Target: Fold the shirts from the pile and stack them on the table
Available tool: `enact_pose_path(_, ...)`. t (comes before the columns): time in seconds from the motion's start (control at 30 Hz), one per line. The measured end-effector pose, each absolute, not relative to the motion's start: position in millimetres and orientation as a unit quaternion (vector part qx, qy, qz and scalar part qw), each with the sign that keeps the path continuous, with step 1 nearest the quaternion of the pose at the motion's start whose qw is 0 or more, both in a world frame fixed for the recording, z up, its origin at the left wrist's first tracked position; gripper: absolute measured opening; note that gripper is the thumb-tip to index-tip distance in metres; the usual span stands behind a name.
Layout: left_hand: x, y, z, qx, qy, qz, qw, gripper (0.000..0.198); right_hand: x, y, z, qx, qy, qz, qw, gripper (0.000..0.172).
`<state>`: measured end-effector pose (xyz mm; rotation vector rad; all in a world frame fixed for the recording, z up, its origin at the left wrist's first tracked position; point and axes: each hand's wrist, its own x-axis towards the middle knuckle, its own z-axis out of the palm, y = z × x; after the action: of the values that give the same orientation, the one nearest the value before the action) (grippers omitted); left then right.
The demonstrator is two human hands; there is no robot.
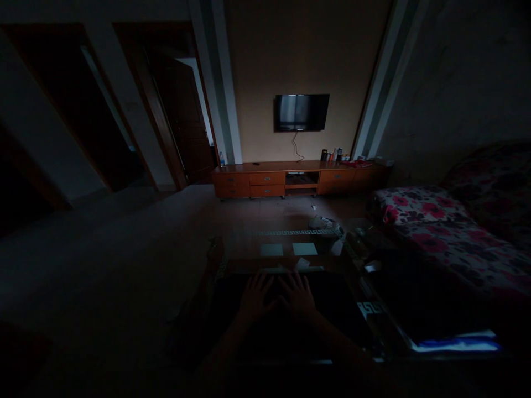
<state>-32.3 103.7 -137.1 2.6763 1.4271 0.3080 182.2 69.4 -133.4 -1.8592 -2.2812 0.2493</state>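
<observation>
Both of my hands lie side by side, palms down, on a dark flat item [336, 309] that looks like black cloth, though the room is too dim to be sure. My left hand [256, 296] has its fingers spread. The fingers of my right hand [297, 294] are spread as well, its thumb side close to the left hand. Neither hand holds anything. Under the dark item is a glass-topped table [286, 233] with a key-pattern border. Just beyond my fingertips lie two pale rectangles [305, 249] and a small whitish piece [303, 263].
A floral-covered sofa [427, 207] stands to the right. On the table's right side lies a dark pile with a blue-and-white item [456, 342]. A low wooden cabinet [267, 179] with bottles runs below a wall-mounted television [302, 112]. A door [185, 110] stands ajar at left.
</observation>
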Motion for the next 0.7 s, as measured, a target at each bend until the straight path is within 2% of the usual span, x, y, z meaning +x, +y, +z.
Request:
enact_pose_path(0.27, -107.6, 109.9, -141.4, 0.803, 0.583, 0.125, -0.003, 0.085, 293.8, 61.5, -150.2, -0.713, -0.699, 0.017, 0.046, 0.069)
enact_pose_path(0.43, -116.1, 108.7, -141.8, 0.800, 0.589, 0.113, -0.004, 0.086, 299.7, 60.2, -151.6, -0.721, -0.693, 0.019, 0.024, 0.063)
enact_pose_path(0.57, -109.3, 106.5, -132.1, 0.792, 0.595, 0.126, -0.055, 0.073, 295.3, 51.9, -137.5, -0.783, -0.620, 0.003, 0.049, 0.058)
enact_pose_path(0.7, -87.6, 91.2, -120.2, 0.812, 0.563, 0.116, -0.106, 0.058, 310.5, 33.6, -126.2, -0.901, -0.422, 0.037, 0.093, 0.073)
